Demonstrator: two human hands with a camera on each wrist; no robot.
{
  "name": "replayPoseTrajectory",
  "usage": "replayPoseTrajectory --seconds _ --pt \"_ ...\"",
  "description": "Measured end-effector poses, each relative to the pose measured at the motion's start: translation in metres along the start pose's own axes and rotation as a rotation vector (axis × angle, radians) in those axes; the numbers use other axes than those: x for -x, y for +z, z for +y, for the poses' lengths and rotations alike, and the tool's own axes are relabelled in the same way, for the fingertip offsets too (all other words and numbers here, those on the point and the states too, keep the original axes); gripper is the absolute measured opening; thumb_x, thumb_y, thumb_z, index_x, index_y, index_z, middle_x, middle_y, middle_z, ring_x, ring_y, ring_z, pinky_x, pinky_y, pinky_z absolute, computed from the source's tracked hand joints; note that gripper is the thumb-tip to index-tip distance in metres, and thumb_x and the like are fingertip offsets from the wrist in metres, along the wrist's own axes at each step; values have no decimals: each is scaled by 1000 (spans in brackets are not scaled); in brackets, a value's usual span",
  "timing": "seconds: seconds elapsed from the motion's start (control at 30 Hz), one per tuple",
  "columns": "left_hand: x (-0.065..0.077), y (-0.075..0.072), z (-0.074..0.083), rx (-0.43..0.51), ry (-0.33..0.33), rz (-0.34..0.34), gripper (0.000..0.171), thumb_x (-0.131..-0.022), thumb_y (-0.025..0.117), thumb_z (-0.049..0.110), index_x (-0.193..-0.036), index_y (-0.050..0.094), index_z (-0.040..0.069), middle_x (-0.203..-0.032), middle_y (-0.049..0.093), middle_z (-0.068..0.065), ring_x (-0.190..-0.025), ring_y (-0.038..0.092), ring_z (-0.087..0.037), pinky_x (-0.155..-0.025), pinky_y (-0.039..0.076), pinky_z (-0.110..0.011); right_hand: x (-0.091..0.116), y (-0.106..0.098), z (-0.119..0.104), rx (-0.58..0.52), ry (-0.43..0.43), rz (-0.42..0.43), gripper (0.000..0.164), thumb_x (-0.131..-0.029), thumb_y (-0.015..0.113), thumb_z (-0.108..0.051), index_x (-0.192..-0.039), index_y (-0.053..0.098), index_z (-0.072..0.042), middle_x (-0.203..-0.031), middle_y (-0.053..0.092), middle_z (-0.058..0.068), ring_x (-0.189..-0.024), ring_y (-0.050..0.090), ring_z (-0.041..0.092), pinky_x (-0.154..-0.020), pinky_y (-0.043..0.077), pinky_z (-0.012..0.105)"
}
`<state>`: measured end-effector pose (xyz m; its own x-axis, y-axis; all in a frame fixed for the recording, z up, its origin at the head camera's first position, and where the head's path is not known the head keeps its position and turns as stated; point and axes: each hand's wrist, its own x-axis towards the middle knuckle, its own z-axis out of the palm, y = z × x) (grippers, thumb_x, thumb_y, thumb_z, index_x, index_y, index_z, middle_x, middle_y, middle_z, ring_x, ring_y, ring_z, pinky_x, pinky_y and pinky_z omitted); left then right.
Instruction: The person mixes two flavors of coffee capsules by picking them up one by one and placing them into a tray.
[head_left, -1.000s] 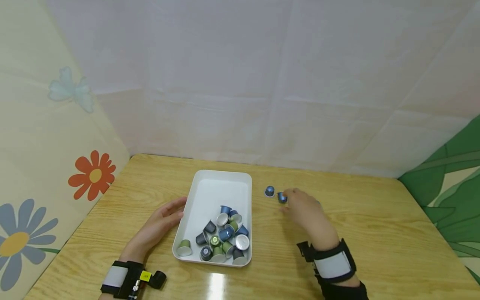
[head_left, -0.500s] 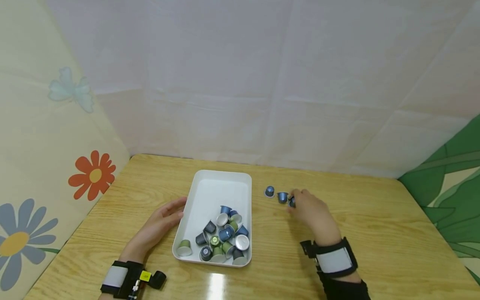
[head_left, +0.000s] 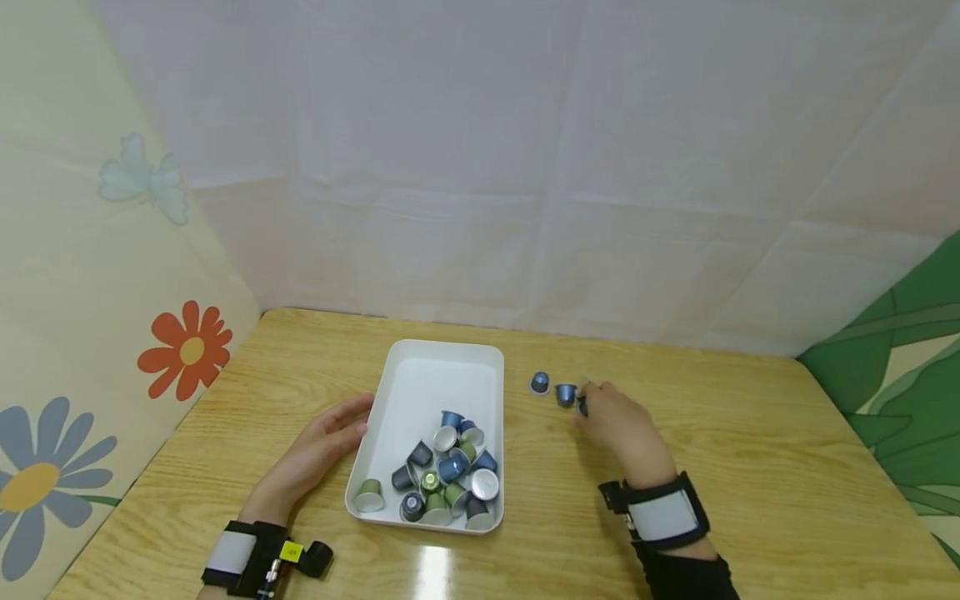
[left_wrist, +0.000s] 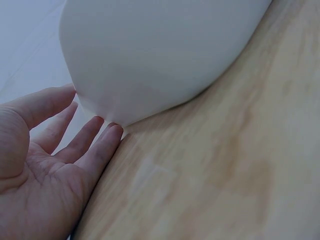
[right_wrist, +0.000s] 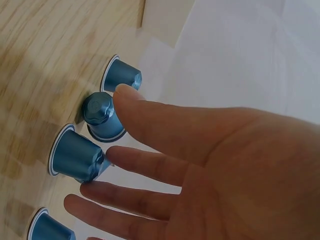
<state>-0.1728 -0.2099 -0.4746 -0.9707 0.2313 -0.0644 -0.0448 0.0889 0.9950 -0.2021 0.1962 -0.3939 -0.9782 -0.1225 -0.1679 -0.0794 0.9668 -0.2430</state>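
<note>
My left hand rests beside the white tray, fingertips at its left wall; in the left wrist view its fingers touch the tray's corner. Coffee capsules in blue, green and dark grey lie heaped in the tray's near part. Right of the tray, a blue capsule sits rim down, with an upturned blue capsule alongside. My right hand is at a third blue capsule, partly hidden in the head view. Its fingers are extended, index and middle fingertips at the capsule's narrow end, thumb apart.
A further blue capsule appears at the lower edge of the right wrist view; the hand hides it in the head view. The wooden table ends at a pale cloth backdrop. Patterned cloths stand at both sides.
My right hand has moved slightly right from the upturned blue capsule to the capsule beside it, uncovering the upturned one. The left hand and tray have stayed put.
</note>
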Motion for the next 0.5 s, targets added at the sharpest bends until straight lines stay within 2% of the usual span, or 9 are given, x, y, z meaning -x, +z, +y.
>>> replayPoseTrajectory --seconds 0.2,0.4,0.5 --pt "0 0 -1 -1 -11 4 61 -97 65 25 -150 40 6 -153 41 -12 -141 36 -27 -101 40 -19 -1 1 1 21 8 1 59 -94 69 -22 -138 47 11 -118 57 31 -95 62 39 -75 54 51" --pt "0 0 -1 34 -3 1 61 -97 64 20 -150 38 2 -154 39 -15 -141 34 -28 -101 41 -18 -1 1 1 -2 9 -4 51 -94 69 -22 -131 53 10 -103 63 24 -78 57 27 -61 50 40" --pt "0 -1 -1 33 -3 -1 61 -98 64 21 -150 39 3 -154 39 -15 -141 34 -27 -101 40 -18 -1 2 1 0 10 -8 49 -95 68 -22 -130 54 10 -106 64 25 -79 59 26 -61 50 38"
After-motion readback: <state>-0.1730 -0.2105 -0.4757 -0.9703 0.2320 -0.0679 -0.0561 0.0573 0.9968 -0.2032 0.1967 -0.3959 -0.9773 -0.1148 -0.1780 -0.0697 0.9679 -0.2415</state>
